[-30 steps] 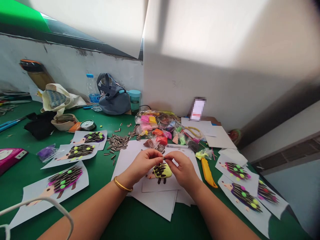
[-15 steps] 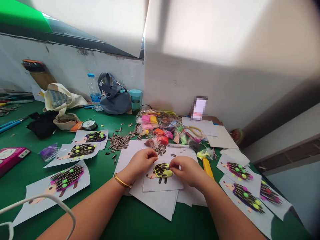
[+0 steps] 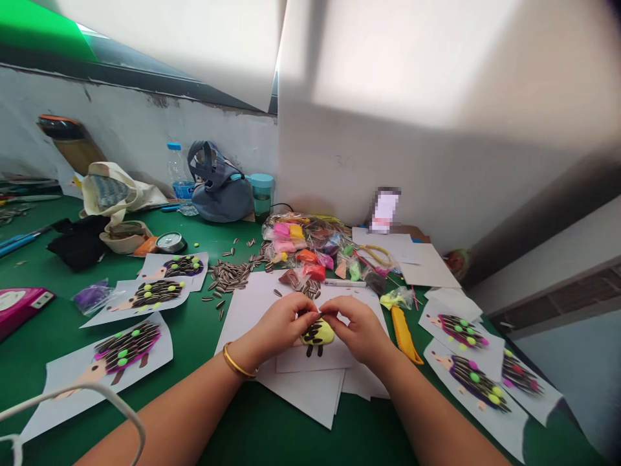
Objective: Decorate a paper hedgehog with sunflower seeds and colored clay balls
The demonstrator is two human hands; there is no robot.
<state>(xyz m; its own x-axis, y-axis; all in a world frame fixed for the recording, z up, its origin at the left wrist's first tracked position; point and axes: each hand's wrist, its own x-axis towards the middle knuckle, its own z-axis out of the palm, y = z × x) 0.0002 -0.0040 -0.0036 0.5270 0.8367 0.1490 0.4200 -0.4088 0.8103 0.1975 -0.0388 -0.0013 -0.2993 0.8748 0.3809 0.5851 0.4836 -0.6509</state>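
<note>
Okay, so in the last half second the right hand [image 3: 359, 329] has come away from the right end of the yellow body, and the left hand [image 3: 279, 327] has slid in to meet it. From where I'm standing, the fingers of both are pinched together on a tiny dark sliver [image 3: 321, 314], probably a sunflower seed, though I can't tell which hand has the firmer grip.

The yellow clay hedgehog [image 3: 319, 334] is right below the fingers, on paper, partly hidden by them. I'd call it well underway: legs on, seeds across its back, but yellow is showing between them and along the right side. No coloured balls that I can see. The hedgehog pictures to the left [image 3: 125, 346] and right [image 3: 460, 331] of the fingers have fuller backs plus balls, so this one looks behind them. Loose sunflower seeds [image 3: 230, 277] lie on the desk [image 3: 252, 433], beyond the fingers to the left.
</note>
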